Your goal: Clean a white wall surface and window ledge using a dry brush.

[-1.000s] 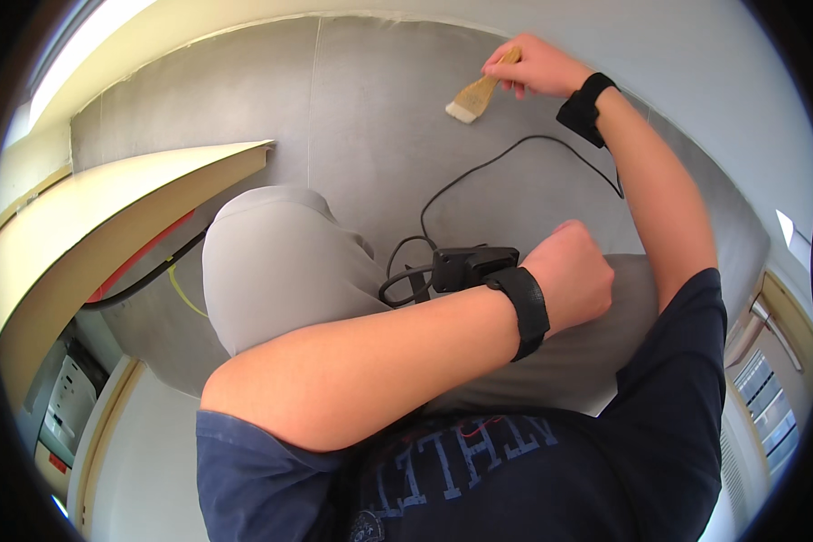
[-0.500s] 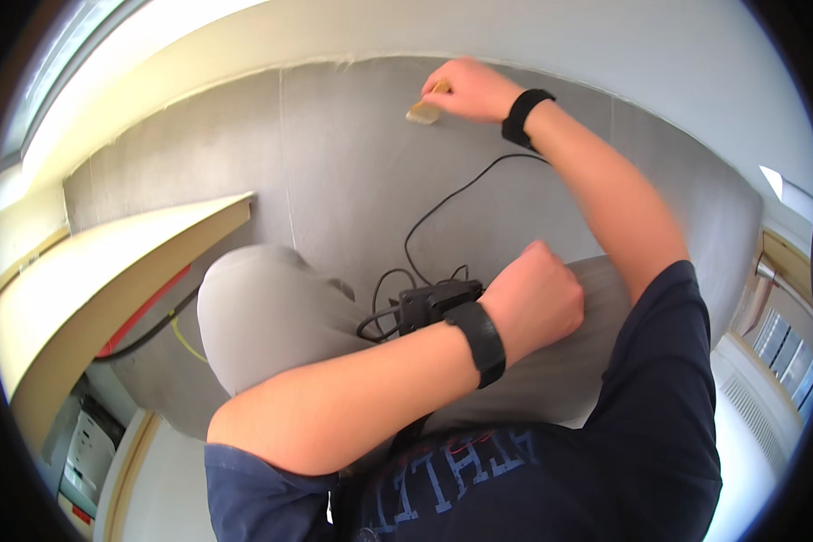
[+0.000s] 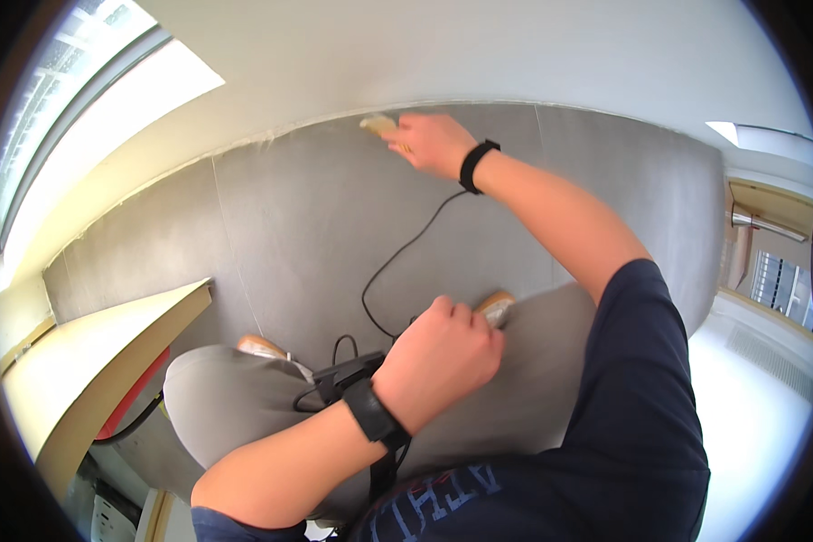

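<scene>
Brush at the foot of the wall, progress hard to judge

The brush [image 3: 377, 124] is at the upper middle of the frame, its pale head blurred and close to where the grey floor [image 3: 307, 208] meets the white wall [image 3: 515, 54]. Whether the bristles touch the floor cannot be told. The hands are well apart: the right hand [image 3: 432, 144] is closed around the handle, while the left hand [image 3: 444, 361], low in the centre, is curled into a loose fist with nothing showing in it.

How much is done is unclear, as the floor shows no plain boundary between brushed and unbrushed parts. A ragged pale line [image 3: 266, 136] runs along the join at the upper left of the frame, so that stretch looks unfinished, though this is only a judgement.

The wall bounds the brush above. The pale panel [image 3: 117, 352] juts in from the left, its pointed end well apart from the brush. Between them, the upper left stretch of floor offers good sideways room. Below the right hand, a black cable [image 3: 384, 266] curves down toward a black device [image 3: 348, 372] near the left wrist, narrowing the room at centre, with a shoe [image 3: 262, 347] farther down on the left
</scene>
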### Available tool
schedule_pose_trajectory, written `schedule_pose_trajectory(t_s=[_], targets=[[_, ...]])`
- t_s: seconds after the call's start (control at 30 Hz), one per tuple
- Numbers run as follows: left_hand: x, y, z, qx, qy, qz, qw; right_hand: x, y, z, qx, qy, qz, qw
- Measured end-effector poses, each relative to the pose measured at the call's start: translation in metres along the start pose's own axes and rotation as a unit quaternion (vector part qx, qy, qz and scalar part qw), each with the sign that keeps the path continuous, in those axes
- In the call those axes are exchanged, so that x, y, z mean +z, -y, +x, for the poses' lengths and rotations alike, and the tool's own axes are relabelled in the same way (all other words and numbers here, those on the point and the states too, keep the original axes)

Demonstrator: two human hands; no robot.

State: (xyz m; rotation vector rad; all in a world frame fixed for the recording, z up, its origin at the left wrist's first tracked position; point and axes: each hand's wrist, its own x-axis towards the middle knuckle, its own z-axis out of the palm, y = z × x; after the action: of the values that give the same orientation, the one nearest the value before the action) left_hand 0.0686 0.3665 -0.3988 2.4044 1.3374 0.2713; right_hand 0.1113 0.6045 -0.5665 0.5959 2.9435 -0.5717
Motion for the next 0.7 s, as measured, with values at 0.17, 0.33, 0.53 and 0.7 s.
schedule_pose_trajectory(t_s=[0.17, 0.33, 0.53, 0.7], targets=[[-0.004, 0.006, -0.004, -0.015, 0.029, -0.014, 0.999, 0.013, -0.033, -0.034, -0.061, -0.009, 0.000, 0.998], [0.007, 0.017, -0.009, -0.042, 0.068, -0.009, 0.997, 0.016, -0.073, -0.047, 0.055, -0.101, 0.027, 0.993], [0.018, 0.018, -0.003, -0.064, 0.093, -0.009, 0.994, -0.012, -0.121, -0.089, 0.188, -0.088, -0.039, 0.977], [0.017, 0.017, 0.002, -0.056, 0.097, -0.012, 0.994, -0.019, -0.149, -0.118, 0.286, -0.102, -0.080, 0.949]])
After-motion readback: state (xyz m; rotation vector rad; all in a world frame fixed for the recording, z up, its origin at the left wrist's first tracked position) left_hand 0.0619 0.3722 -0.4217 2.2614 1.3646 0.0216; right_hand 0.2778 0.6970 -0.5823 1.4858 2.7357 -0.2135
